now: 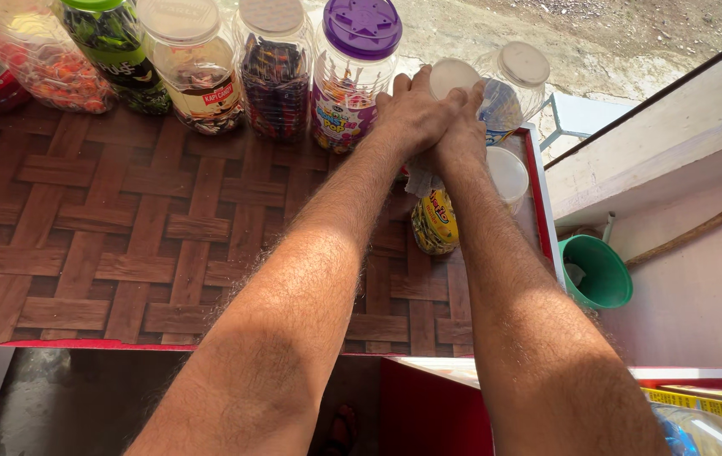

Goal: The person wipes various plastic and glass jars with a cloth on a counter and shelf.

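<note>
Here both hands meet near the top middle of the frame, on a clear jar with a white lid [452, 78]. The left hand [412, 114] lies over the right hand [462, 127], and both are curled round the jar, holding it tight. The jar stands up tall, right under the fingers, so neither hand is nearer. It is in the row of sweet jars, between the purple-lid jar [352, 72] and another clear jar [517, 80], on the woven brown table [124, 253].

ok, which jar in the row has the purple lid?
The clear candy jar just left of the clasped hands. Its lid is purple; neighbours have white or green lids.
</note>
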